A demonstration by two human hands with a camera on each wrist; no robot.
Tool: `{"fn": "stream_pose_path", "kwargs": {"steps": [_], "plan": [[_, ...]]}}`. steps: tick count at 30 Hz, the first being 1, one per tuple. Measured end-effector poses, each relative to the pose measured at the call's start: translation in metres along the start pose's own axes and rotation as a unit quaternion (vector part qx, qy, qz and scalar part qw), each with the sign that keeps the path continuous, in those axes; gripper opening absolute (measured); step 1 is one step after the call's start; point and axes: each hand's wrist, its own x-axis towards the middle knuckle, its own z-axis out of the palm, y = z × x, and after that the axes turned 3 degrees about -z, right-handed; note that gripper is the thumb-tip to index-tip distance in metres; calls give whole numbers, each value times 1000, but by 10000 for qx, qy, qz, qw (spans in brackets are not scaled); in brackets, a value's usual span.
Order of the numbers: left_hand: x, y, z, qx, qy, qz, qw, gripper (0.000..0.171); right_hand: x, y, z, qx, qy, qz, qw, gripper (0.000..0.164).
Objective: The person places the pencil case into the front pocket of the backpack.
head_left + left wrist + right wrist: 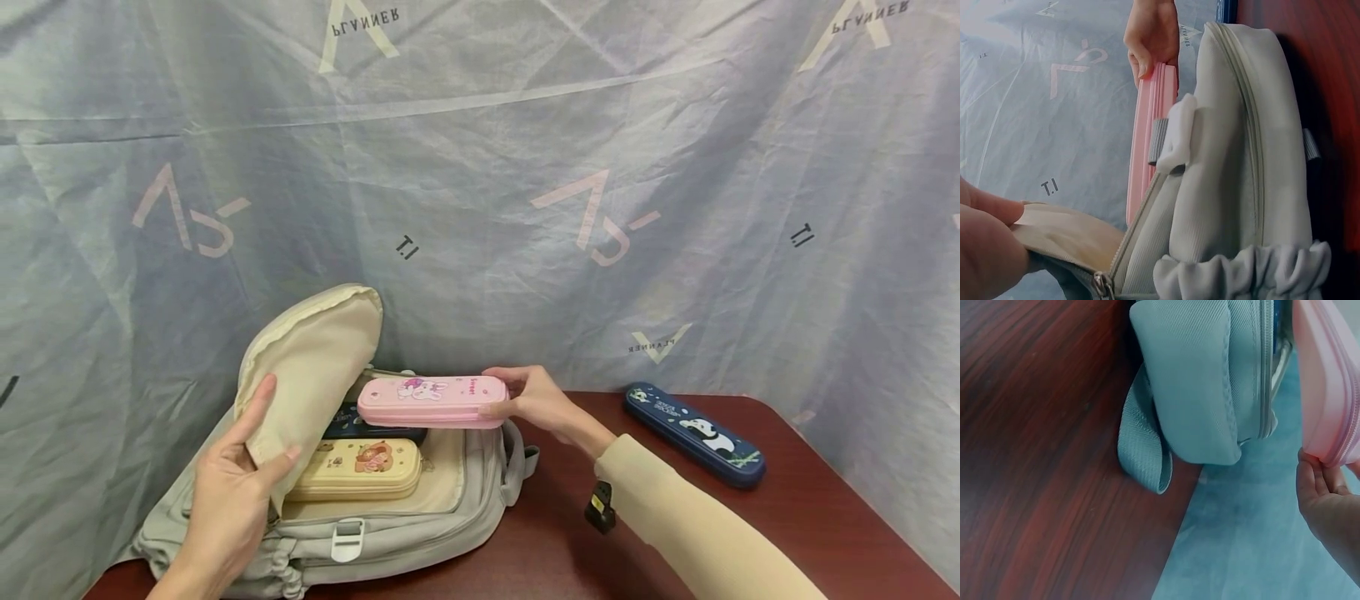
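Observation:
A pale grey-green backpack (pixel 420 542) lies on the table with its front flap (pixel 322 358) lifted. My left hand (pixel 232 483) pinches the edge of that flap between thumb and fingers. My right hand (pixel 536 400) grips one end of a pink pencil case (pixel 435 400) with a rabbit print, held level over the opening. Inside the pocket sit a yellow pencil case (pixel 360 471) and, behind it, a dark blue one (pixel 360 423) partly hidden by the flap and the pink case. From the right wrist, the pink case (pixel 1325 381) shows its zipped side beside the bag.
On the dark red table (pixel 570 508), a navy pencil case with a panda print (pixel 693 433) lies to the right. A strap loop (pixel 521 462) sticks out from the bag's right end. Grey printed cloth (pixel 480 208) hangs behind the table.

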Motion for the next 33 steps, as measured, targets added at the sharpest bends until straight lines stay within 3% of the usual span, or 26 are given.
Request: {"fn": "stream_pose_path", "kwargs": {"steps": [7, 21, 33], "plan": [[0, 0, -6, 161, -405, -85, 9990, 93, 10, -3, 13, -131, -63, -52, 9999, 61], [-2, 2, -8, 67, -264, -21, 9996, 90, 22, -5, 31, -211, -182, -215, 9994, 61], [-3, -2, -13, -239, -544, -13, 9982, 87, 29, -9, 45, -115, -292, -213, 9993, 62]]}}
